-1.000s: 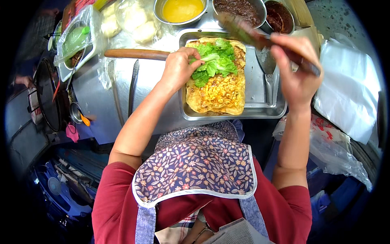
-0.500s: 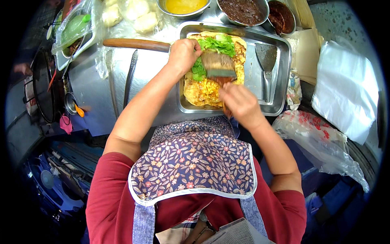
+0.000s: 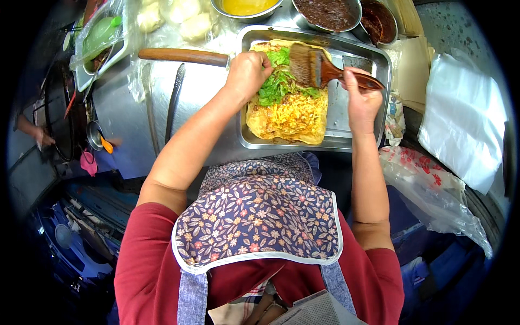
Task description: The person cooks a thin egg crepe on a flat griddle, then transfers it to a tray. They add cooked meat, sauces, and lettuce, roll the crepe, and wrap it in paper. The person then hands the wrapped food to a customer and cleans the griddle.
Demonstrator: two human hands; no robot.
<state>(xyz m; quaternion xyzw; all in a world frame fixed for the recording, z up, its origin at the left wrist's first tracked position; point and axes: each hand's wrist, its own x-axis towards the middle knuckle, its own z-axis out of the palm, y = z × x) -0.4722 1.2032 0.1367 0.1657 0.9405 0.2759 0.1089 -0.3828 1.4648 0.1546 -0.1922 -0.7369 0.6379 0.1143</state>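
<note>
My right hand (image 3: 362,103) grips the dark wooden handle of a wide flat brush (image 3: 306,66). Its bristles press on the lettuce (image 3: 279,81) over the upper part of a browned flatbread (image 3: 260,123). Scrambled egg (image 3: 290,114) covers the lower part. My left hand (image 3: 248,73) is closed in a pinch at the upper left edge of the flatbread, beside the lettuce; what its fingertips hold is hidden. The food lies in a shallow metal tray (image 3: 340,125). A metal spatula (image 3: 356,66) in the tray is mostly hidden behind the brush and my right hand.
Behind the tray are bowls of yellow liquid (image 3: 246,6), brown paste (image 3: 327,13) and dark red sauce (image 3: 379,24). A wooden handle (image 3: 184,56) and tongs (image 3: 174,100) lie left. Clear plastic bags (image 3: 460,119) hang right. Another person's hand (image 3: 42,135) shows far left.
My right hand has swung right and up, turning the brush from upright to sideways. More egg and lettuce now show. My left hand stays nearly in place.
</note>
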